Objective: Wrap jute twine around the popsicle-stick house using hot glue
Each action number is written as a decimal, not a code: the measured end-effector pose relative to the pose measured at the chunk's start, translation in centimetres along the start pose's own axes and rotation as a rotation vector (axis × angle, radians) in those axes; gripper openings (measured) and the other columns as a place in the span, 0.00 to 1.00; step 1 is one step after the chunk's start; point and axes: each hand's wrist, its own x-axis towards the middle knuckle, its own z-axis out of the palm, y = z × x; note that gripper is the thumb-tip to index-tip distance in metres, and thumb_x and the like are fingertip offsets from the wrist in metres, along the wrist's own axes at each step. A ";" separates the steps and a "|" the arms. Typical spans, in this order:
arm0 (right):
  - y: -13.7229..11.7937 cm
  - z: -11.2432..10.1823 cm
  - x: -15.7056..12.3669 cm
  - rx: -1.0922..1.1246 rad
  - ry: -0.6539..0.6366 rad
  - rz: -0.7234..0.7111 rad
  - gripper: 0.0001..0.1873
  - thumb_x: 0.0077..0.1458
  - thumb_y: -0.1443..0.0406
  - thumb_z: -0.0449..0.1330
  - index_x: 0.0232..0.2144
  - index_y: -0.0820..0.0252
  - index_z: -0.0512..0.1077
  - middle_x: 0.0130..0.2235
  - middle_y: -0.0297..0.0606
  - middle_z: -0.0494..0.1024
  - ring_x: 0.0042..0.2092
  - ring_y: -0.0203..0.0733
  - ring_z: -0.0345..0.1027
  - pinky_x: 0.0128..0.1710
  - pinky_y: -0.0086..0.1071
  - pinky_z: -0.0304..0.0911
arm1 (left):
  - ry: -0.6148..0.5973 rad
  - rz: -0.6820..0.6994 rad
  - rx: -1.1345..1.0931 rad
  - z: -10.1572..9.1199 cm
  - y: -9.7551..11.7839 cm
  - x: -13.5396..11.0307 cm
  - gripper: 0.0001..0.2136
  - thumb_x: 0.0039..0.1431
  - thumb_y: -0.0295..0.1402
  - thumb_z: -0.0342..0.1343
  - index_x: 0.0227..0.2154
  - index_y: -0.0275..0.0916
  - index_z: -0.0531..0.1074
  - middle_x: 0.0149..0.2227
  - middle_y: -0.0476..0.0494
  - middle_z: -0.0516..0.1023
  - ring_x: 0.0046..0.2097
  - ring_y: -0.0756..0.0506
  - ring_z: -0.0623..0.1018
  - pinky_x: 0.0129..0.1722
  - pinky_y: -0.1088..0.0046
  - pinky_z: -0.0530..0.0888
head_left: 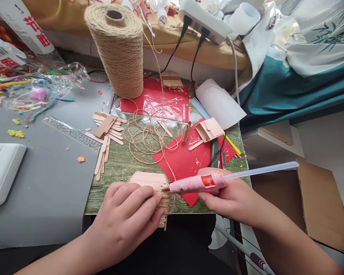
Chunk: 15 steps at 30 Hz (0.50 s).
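Observation:
My right hand (222,193) grips a pink hot glue gun (190,184) with a long clear glue stick (263,170) sticking out of its back. The nozzle meets a craft-stick piece (149,179) at the table's front edge. Jute twine (165,202) is wound around the lower part of that piece. Fingers of my left hand (132,214) press over the wound twine and hold the piece, hiding much of it. A strand of twine runs up from the piece to loose loops (149,141) on the green board.
A tall twine spool (114,53) stands at the back. Loose craft sticks (104,141) lie left; a small stick box (209,130) rests on red card (189,152) to the right. A power strip (205,21) with hanging cords sits behind. An open cardboard box (323,206) stands lower right.

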 end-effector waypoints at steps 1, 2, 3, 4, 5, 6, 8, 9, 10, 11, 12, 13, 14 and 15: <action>0.0 -0.1 -0.1 0.000 0.001 -0.007 0.25 0.66 0.69 0.59 0.60 0.37 0.78 0.57 0.30 0.83 0.55 0.49 0.79 0.58 0.41 0.73 | 0.000 0.002 0.000 0.0 0.0 0.0 0.11 0.64 0.28 0.67 0.48 0.38 0.77 0.43 0.44 0.84 0.43 0.43 0.77 0.46 0.60 0.69; -0.1 -0.2 -0.1 0.001 -0.001 -0.011 0.26 0.66 0.69 0.59 0.60 0.37 0.78 0.58 0.30 0.83 0.56 0.49 0.79 0.58 0.40 0.73 | 0.002 0.004 0.002 0.0 0.0 -0.1 0.11 0.64 0.29 0.67 0.48 0.37 0.77 0.43 0.44 0.84 0.43 0.43 0.77 0.46 0.60 0.69; -0.1 -0.2 -0.2 0.002 -0.004 -0.010 0.26 0.66 0.69 0.59 0.60 0.37 0.78 0.58 0.29 0.83 0.56 0.49 0.79 0.57 0.40 0.74 | 0.003 0.006 0.003 0.0 0.0 -0.1 0.11 0.64 0.29 0.67 0.48 0.37 0.77 0.43 0.44 0.84 0.43 0.43 0.77 0.46 0.60 0.69; -0.1 -0.3 -0.2 0.003 -0.008 -0.005 0.26 0.66 0.69 0.59 0.61 0.37 0.78 0.59 0.28 0.82 0.56 0.48 0.79 0.57 0.39 0.74 | 0.003 0.005 0.004 0.0 0.0 -0.1 0.11 0.64 0.29 0.67 0.49 0.38 0.77 0.43 0.44 0.84 0.44 0.43 0.77 0.46 0.60 0.69; -0.2 -0.4 -0.3 0.001 -0.012 0.001 0.26 0.67 0.69 0.58 0.61 0.37 0.78 0.59 0.28 0.82 0.56 0.48 0.79 0.57 0.39 0.74 | 0.003 0.004 0.004 -0.1 0.0 -0.1 0.11 0.64 0.29 0.67 0.49 0.38 0.77 0.43 0.44 0.84 0.44 0.43 0.77 0.46 0.60 0.69; -0.2 -0.4 -0.3 -0.004 -0.015 0.004 0.26 0.67 0.69 0.58 0.61 0.37 0.77 0.59 0.28 0.82 0.55 0.48 0.79 0.58 0.40 0.74 | 0.002 0.002 0.005 -0.1 0.1 -0.1 0.11 0.64 0.28 0.66 0.49 0.38 0.77 0.43 0.44 0.84 0.44 0.43 0.77 0.46 0.60 0.69; -0.2 -0.4 -0.2 -0.020 -0.020 0.001 0.27 0.67 0.69 0.58 0.61 0.36 0.77 0.59 0.28 0.82 0.56 0.49 0.79 0.58 0.41 0.73 | 0.000 0.000 0.006 -0.1 0.1 0.0 0.11 0.64 0.28 0.67 0.49 0.38 0.77 0.44 0.44 0.84 0.44 0.43 0.77 0.46 0.60 0.69; -0.2 -0.4 -0.2 -0.031 -0.015 -0.007 0.27 0.66 0.69 0.58 0.61 0.36 0.77 0.59 0.27 0.82 0.56 0.49 0.79 0.58 0.41 0.73 | 0.004 0.001 0.006 -0.1 0.1 0.0 0.11 0.64 0.28 0.67 0.49 0.38 0.77 0.43 0.44 0.84 0.44 0.43 0.77 0.47 0.60 0.69; -0.2 -0.3 -0.2 -0.041 -0.004 -0.016 0.27 0.66 0.70 0.58 0.60 0.36 0.78 0.58 0.27 0.82 0.56 0.49 0.79 0.58 0.40 0.73 | 0.005 0.001 0.006 -0.1 0.1 0.1 0.11 0.64 0.28 0.67 0.49 0.39 0.77 0.43 0.44 0.84 0.44 0.43 0.77 0.47 0.60 0.69; -0.2 -0.3 -0.1 -0.048 0.008 -0.026 0.28 0.65 0.71 0.58 0.60 0.35 0.78 0.58 0.27 0.83 0.55 0.49 0.79 0.57 0.40 0.74 | 0.005 0.000 0.006 -0.1 0.1 0.1 0.11 0.64 0.29 0.66 0.49 0.39 0.77 0.43 0.44 0.84 0.44 0.43 0.77 0.47 0.60 0.69; -0.2 -0.3 -0.1 -0.051 0.017 -0.034 0.28 0.65 0.72 0.58 0.60 0.36 0.78 0.57 0.28 0.83 0.54 0.49 0.79 0.55 0.40 0.75 | 0.005 -0.002 0.006 0.0 0.1 0.1 0.11 0.65 0.29 0.66 0.49 0.39 0.77 0.43 0.44 0.84 0.44 0.43 0.78 0.47 0.60 0.70; -0.2 -0.4 0.0 -0.049 0.022 -0.041 0.29 0.64 0.72 0.58 0.59 0.36 0.79 0.57 0.28 0.83 0.53 0.49 0.80 0.55 0.40 0.75 | 0.006 -0.005 0.007 0.0 0.1 0.2 0.11 0.65 0.29 0.66 0.49 0.39 0.77 0.43 0.44 0.84 0.44 0.43 0.78 0.47 0.61 0.70; -0.2 -0.4 0.0 -0.046 0.023 -0.047 0.29 0.64 0.73 0.58 0.59 0.37 0.79 0.56 0.29 0.84 0.52 0.49 0.80 0.54 0.40 0.76 | 0.005 -0.007 0.007 0.0 0.1 0.2 0.11 0.65 0.29 0.66 0.49 0.40 0.77 0.43 0.44 0.84 0.43 0.43 0.78 0.47 0.61 0.70; -0.2 -0.4 0.0 -0.044 0.020 -0.049 0.29 0.63 0.73 0.58 0.59 0.38 0.79 0.56 0.30 0.84 0.52 0.49 0.81 0.53 0.40 0.76 | 0.004 -0.010 0.008 0.0 0.1 0.2 0.11 0.65 0.29 0.66 0.49 0.40 0.77 0.43 0.44 0.84 0.43 0.43 0.78 0.47 0.61 0.70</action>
